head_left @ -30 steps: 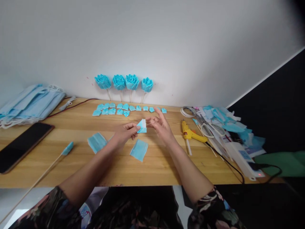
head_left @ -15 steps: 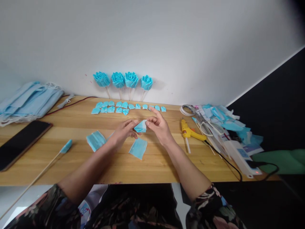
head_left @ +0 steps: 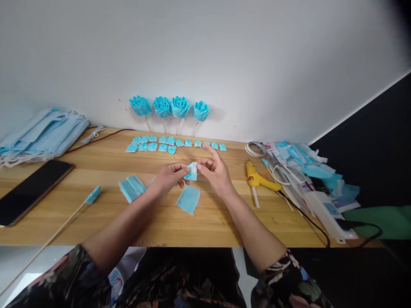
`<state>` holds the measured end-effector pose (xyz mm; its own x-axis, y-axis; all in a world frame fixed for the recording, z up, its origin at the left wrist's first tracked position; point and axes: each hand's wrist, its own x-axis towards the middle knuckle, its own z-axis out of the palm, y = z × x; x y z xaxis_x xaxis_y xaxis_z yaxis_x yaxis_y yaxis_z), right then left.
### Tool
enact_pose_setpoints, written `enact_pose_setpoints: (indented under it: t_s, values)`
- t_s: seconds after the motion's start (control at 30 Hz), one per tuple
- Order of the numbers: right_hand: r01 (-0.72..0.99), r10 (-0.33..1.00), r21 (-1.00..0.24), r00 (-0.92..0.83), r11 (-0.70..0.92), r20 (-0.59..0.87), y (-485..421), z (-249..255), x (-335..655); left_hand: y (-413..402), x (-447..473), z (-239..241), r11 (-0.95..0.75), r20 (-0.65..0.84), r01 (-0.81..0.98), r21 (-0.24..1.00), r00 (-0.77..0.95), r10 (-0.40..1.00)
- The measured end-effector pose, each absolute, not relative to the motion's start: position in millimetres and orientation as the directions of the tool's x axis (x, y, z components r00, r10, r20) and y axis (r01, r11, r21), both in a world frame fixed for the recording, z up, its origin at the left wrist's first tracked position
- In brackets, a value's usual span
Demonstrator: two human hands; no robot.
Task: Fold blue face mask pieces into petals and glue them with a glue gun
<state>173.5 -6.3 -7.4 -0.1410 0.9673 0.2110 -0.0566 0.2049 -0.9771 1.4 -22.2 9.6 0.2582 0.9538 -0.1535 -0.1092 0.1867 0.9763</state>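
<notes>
Between my two hands, above the table, is a small partly folded piece of blue mask fabric (head_left: 192,172), with a white patch showing on its right side. My left hand (head_left: 172,175) pinches its left part, thumb on top. My right hand (head_left: 215,172) grips the right edge between thumb and fingertips, its index finger stretched up and away. A flat blue fabric square (head_left: 189,200) lies on the wood just below. Left of it, partly behind my left forearm, rests a stack of blue fabric squares (head_left: 132,188). Folded blue petals (head_left: 152,146) lie in rows beyond my hands.
Several blue fabric roses (head_left: 162,107) on sticks lean against the wall. At left are stacked face masks (head_left: 41,132), a phone (head_left: 35,192) and a blue-tipped stick (head_left: 92,195). To the right are a yellow glue gun (head_left: 260,179), tape (head_left: 255,149), scissors (head_left: 285,174), a power strip (head_left: 330,216) and scraps.
My left thumb has moved right over the fabric piece, which now shows less of its left side. My right hand keeps its hold. The whole view has shifted slightly.
</notes>
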Motion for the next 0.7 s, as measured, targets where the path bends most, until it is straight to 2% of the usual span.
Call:
enact_pose_setpoints:
  t_s: [0.17,0.33,0.5,0.7]
  values:
    - [0.157,0.908,-0.896,-0.126,0.416,0.400,-11.0,-5.1,172.7,-19.5,0.8,3.9,0.243,-0.179,-0.221,0.945,0.275,0.945]
    - [0.398,0.753,-0.646,-0.228,0.651,0.618,-14.9,-3.8,174.8,-16.8,-1.2,0.2,0.324,-0.218,-0.324,0.889,0.324,0.921]
    - [0.474,0.694,-0.531,-0.289,0.702,0.660,-14.8,-4.1,177.3,-16.6,-2.3,0.5,0.331,-0.208,-0.355,0.874,0.343,0.916]
    - [0.485,0.697,-0.530,-0.276,0.696,0.662,-13.5,-4.6,176.9,-17.0,-2.0,1.0,0.329,-0.193,-0.384,0.863,0.351,0.916]
